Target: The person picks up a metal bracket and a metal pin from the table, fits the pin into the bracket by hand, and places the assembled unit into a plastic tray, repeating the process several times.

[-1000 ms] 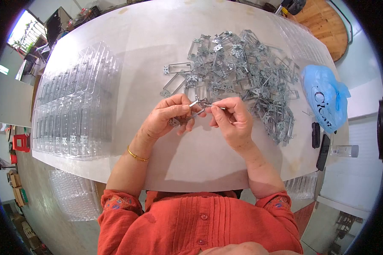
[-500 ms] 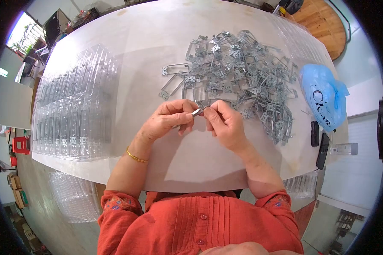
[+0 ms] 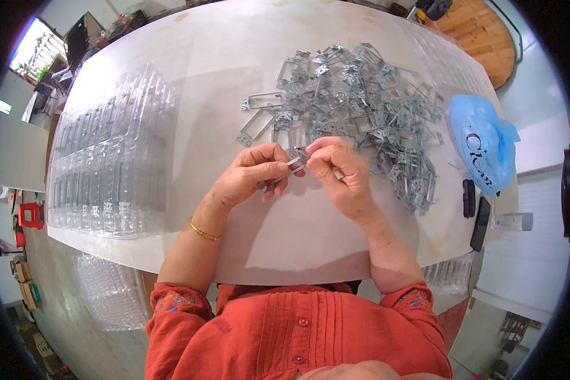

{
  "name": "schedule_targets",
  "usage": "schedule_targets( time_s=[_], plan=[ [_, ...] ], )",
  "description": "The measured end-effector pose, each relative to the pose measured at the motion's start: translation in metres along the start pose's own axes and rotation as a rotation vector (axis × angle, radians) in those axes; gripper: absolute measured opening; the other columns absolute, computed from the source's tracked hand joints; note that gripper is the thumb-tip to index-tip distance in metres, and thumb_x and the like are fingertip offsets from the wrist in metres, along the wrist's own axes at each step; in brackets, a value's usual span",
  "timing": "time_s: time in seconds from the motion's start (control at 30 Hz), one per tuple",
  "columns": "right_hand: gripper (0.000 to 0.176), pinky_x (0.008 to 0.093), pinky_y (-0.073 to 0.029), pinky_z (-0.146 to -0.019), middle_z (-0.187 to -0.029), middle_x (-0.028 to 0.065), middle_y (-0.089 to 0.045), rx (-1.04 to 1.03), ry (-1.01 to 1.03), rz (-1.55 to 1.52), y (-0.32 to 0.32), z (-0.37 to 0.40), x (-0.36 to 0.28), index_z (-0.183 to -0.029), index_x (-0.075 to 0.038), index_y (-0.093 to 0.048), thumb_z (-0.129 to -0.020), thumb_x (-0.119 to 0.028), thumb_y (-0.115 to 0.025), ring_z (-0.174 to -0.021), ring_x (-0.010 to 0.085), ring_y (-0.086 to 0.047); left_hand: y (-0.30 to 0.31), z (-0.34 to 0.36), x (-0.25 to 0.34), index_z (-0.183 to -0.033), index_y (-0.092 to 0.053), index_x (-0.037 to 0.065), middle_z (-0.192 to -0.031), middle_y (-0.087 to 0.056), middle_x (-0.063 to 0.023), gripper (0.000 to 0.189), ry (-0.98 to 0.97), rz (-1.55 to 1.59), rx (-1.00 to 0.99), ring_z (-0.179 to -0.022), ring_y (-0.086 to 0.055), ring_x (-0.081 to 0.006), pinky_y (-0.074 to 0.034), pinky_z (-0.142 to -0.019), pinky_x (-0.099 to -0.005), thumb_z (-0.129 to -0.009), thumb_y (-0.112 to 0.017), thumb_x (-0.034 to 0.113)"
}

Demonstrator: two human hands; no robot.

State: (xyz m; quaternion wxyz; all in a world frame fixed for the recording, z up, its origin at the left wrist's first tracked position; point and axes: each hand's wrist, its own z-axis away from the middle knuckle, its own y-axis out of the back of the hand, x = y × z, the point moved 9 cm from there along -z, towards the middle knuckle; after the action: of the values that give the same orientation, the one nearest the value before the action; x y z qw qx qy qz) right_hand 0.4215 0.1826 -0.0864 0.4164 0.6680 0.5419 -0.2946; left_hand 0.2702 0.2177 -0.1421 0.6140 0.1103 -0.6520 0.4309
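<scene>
My left hand (image 3: 256, 174), with a gold bangle on its wrist, pinches a small metal bracket (image 3: 294, 166) between thumb and fingers. Close by on the right, my right hand (image 3: 341, 171) has its thumb and index finger bent together at the bracket's upper end; whether it grips the part is hard to make out. A heap of metal brackets (image 3: 367, 107) lies just beyond both hands. To the left stand clear plastic trays (image 3: 107, 158) with rows of metal parts inside.
A blue plastic bag (image 3: 481, 142) lies on the right of the pale table (image 3: 221, 50). Near it are a black phone (image 3: 481, 223), a small black object (image 3: 468, 198) and a clear bottle (image 3: 514, 221). More clear trays (image 3: 111, 294) sit below the table's left edge.
My right hand has shifted slightly right, its fingers lifting and spreading away from the bracket's near part. More of the bracket shows in my left hand, which has hardly moved.
</scene>
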Motion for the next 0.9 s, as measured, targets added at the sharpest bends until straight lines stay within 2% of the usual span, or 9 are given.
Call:
schedule_targets(
  time_s=[0.13, 0.23, 0.3, 0.4, 0.5, 0.63, 0.73, 0.83, 0.9],
  plan=[
    [0.007, 0.0239, -0.051, -0.065, -0.101, 0.007, -0.063, -0.064, -0.095, -0.062, -0.01, 0.003, 0.001, -0.093, -0.001, -0.065, -0.097, -0.007, -0.067, -0.075, 0.0111, -0.064, 0.004, 0.0, -0.004, -0.1, -0.06, 0.004, -0.102, -0.072, -0.0191, 0.022, 0.018, 0.007, -0.044, -0.066, -0.065, -0.0149, -0.046, -0.048, -0.0246, -0.099, -0.063, 0.026],
    [0.007, 0.0238, -0.05, -0.062, -0.102, 0.0058, -0.063, 0.002, -0.2, -0.247, -0.007, 0.009, 0.019, -0.097, -0.002, -0.066, -0.098, -0.009, -0.067, -0.072, 0.0101, -0.062, -0.004, -0.001, 0.0, -0.116, -0.053, 0.003, -0.11, -0.069, -0.0246, 0.036, 0.029, 0.279, -0.098, -0.069, -0.068, -0.0204, -0.049, -0.049, -0.0262, -0.098, -0.065, 0.032],
    [0.009, 0.024, -0.05, -0.06, -0.101, 0.0048, -0.063, 0.034, -0.29, -0.312, -0.004, 0.009, 0.027, -0.098, -0.002, -0.066, -0.099, -0.011, -0.066, -0.07, 0.0097, -0.061, -0.014, -0.001, 0.008, -0.137, -0.043, 0.002, -0.118, -0.065, -0.0279, 0.058, -0.024, 0.445, -0.222, -0.074, -0.07, -0.0258, -0.055, -0.053, -0.0298, -0.096, -0.069, 0.034],
    [0.014, 0.0242, -0.048, -0.058, -0.095, 0.0029, -0.064, 0.086, -0.443, -0.453, -0.004, 0.012, 0.039, -0.099, -0.003, -0.066, -0.101, -0.017, -0.065, -0.067, 0.0089, -0.059, -0.014, -0.001, 0.017, -0.148, -0.035, 0.002, -0.122, -0.062, -0.034, 0.072, -0.26, 0.156, -0.233, -0.079, -0.072, -0.0282, -0.06, -0.054, -0.0339, -0.095, -0.07, 0.035],
    [0.018, 0.0246, -0.047, -0.057, -0.09, 0.0019, -0.064, 0.11, -0.535, -0.574, -0.009, 0.016, 0.043, -0.1, -0.004, -0.066, -0.102, -0.022, -0.064, -0.066, 0.0084, -0.058, -0.013, 0.001, 0.011, -0.154, -0.03, 0.005, -0.116, -0.066, -0.0244, 0.077, -0.175, 0.111, -0.158, -0.083, -0.071, -0.0258, -0.061, -0.063, -0.0349, -0.094, -0.073, 0.028],
    [0.019, 0.0239, -0.046, -0.056, -0.082, 0.0009, -0.064, -0.017, -0.601, -0.617, -0.02, 0.024, 0.053, -0.102, -0.005, -0.066, -0.102, -0.024, -0.064, -0.064, 0.0079, -0.057, -0.002, 0.002, 0.007, -0.151, -0.036, 0.004, -0.114, -0.067, -0.0179, 0.07, -0.12, 0.153, -0.087, -0.083, -0.07, -0.0219, -0.06, -0.062, -0.0322, -0.095, -0.072, 0.027],
    [0.018, 0.0225, -0.044, -0.054, -0.076, -0.0007, -0.062, 0.065, -0.567, -0.549, -0.021, 0.02, 0.04, -0.099, -0.006, -0.066, -0.102, -0.024, -0.064, -0.063, 0.0066, -0.056, 0.005, -0.001, 0.008, -0.142, -0.048, 0.001, -0.119, -0.065, -0.0166, 0.058, -0.227, 0.149, -0.157, -0.088, -0.069, -0.0217, -0.057, -0.06, -0.0283, -0.095, -0.071, 0.027],
    [0.016, 0.0212, -0.042, -0.053, -0.071, -0.0027, -0.06, 0.062, -0.433, -0.327, -0.01, 0.016, 0.037, -0.097, -0.008, -0.066, -0.102, -0.023, -0.065, -0.061, 0.0047, -0.054, 0.013, 0.002, 0.017, -0.132, -0.058, 0.001, -0.116, -0.064, -0.0141, 0.047, -0.358, -0.022, -0.021, -0.093, -0.065, -0.0195, -0.054, -0.067, -0.0295, -0.097, -0.068, 0.031],
    [0.015, 0.021, -0.042, -0.052, -0.071, -0.003, -0.059, 0.039, -0.41, -0.339, -0.007, 0.015, 0.039, -0.098, -0.008, -0.066, -0.101, -0.022, -0.066, -0.06, 0.0041, -0.053, 0.003, 0.002, 0.023, -0.123, -0.064, 0.002, -0.106, -0.068, -0.0096, 0.041, -0.323, 0.031, -0.025, -0.09, -0.063, -0.0151, -0.051, -0.083, -0.0324, -0.099, -0.065, 0.036]
  ],
)
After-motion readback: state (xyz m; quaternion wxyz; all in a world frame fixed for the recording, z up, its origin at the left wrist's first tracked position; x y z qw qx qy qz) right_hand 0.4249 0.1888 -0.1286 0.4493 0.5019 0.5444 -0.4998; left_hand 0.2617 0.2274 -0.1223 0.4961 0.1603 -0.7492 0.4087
